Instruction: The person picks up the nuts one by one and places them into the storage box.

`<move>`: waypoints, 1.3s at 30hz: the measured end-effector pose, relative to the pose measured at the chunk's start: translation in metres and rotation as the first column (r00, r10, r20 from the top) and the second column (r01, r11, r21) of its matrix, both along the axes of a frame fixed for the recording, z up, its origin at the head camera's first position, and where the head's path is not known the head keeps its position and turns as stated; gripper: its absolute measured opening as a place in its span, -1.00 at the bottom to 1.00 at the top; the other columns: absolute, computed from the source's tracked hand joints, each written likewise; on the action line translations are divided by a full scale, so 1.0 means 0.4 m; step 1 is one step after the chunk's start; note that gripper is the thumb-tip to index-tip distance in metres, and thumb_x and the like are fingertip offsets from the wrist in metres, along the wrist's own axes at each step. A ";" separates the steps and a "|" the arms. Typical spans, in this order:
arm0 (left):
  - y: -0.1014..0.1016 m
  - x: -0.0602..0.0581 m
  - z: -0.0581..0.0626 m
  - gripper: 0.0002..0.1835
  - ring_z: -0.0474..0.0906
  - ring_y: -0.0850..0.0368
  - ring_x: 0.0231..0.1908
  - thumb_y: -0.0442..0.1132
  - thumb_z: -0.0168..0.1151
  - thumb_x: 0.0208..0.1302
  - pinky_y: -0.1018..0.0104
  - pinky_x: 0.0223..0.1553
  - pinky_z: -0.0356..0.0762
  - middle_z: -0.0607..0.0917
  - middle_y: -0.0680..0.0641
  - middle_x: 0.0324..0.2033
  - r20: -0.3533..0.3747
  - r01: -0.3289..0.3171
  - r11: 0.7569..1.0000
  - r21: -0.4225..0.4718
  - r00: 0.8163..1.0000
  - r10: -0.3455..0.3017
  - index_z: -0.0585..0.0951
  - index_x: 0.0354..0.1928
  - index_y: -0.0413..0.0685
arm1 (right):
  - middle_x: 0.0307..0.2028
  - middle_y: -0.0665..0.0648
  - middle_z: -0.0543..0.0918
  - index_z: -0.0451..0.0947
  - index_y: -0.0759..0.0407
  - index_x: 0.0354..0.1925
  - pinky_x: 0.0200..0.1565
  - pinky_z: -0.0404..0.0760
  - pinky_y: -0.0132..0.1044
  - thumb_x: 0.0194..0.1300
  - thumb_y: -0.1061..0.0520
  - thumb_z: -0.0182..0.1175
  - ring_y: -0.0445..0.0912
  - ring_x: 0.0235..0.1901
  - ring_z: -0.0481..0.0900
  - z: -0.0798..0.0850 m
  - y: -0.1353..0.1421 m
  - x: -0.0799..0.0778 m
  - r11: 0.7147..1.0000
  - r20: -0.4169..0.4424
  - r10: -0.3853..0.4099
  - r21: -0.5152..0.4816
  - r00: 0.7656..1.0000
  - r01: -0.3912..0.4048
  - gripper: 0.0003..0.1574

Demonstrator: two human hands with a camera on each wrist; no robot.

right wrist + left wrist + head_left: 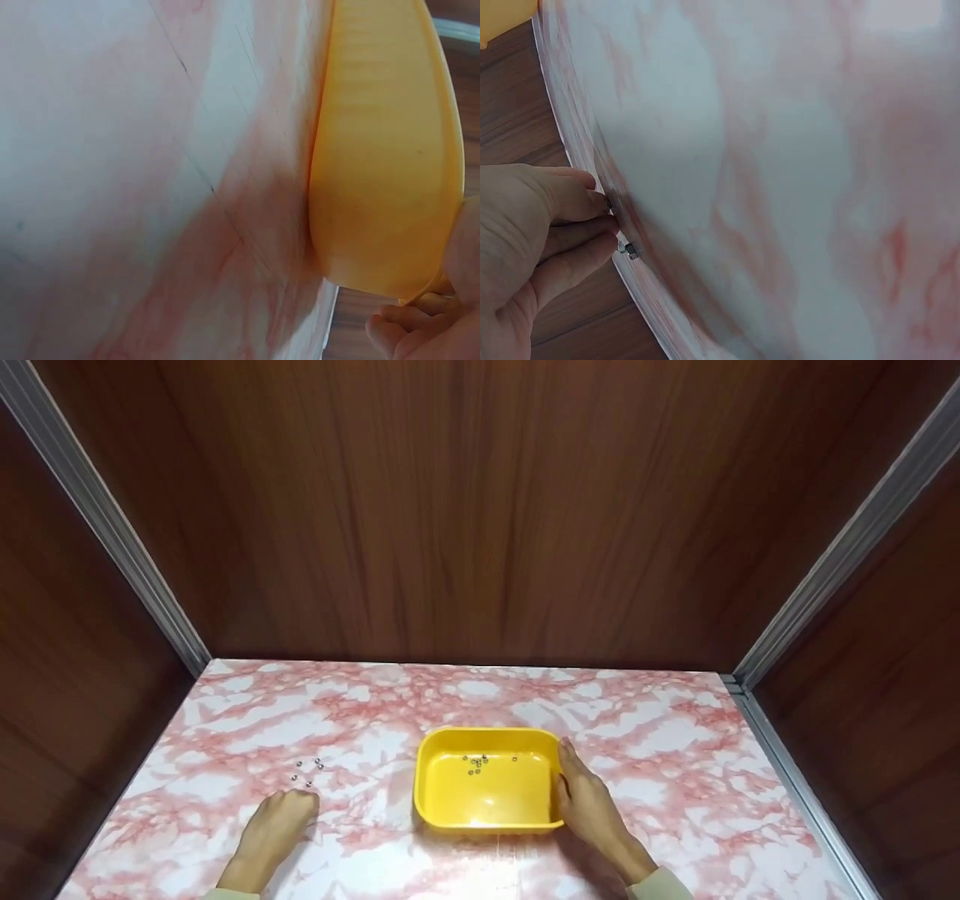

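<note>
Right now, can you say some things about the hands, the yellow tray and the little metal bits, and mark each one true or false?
1. The right hand holds the yellow tray. True.
2. All the metal bits are in the tray. False: some loose metal bits lie on the tabletop.
3. The left hand is inside the tray. False: it is beside the loose metal bits.
4. The tabletop is pink and white. True.

Brown wood-grain walls [480,510] border a pink-marbled tabletop [660,742]
</note>
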State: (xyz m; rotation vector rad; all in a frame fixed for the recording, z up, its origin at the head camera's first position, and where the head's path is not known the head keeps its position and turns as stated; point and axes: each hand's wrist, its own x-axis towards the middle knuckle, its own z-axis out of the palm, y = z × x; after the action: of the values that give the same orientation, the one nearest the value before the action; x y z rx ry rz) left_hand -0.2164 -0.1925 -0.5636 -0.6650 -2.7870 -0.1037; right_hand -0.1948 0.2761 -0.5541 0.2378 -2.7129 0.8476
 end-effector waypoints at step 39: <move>0.210 -0.020 0.116 -0.86 0.86 0.04 -0.19 -0.43 0.39 0.33 0.35 -0.20 0.85 0.88 -0.12 -0.23 0.472 -0.358 0.589 0.725 0.881 -0.046 0.85 -0.17 -0.14 | 0.50 0.51 0.33 0.27 0.57 0.46 0.40 0.52 0.14 0.48 0.46 0.09 0.30 0.47 0.41 -0.001 0.002 0.002 0.999 -0.022 0.024 0.031 0.999 -0.023 -0.36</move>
State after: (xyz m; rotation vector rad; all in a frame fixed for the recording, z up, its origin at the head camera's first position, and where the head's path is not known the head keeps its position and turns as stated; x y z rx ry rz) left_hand -0.2245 -0.1084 -0.5170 -0.1317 -2.7122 -1.5617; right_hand -0.1939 0.2767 -0.5544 0.2844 -2.7095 0.8048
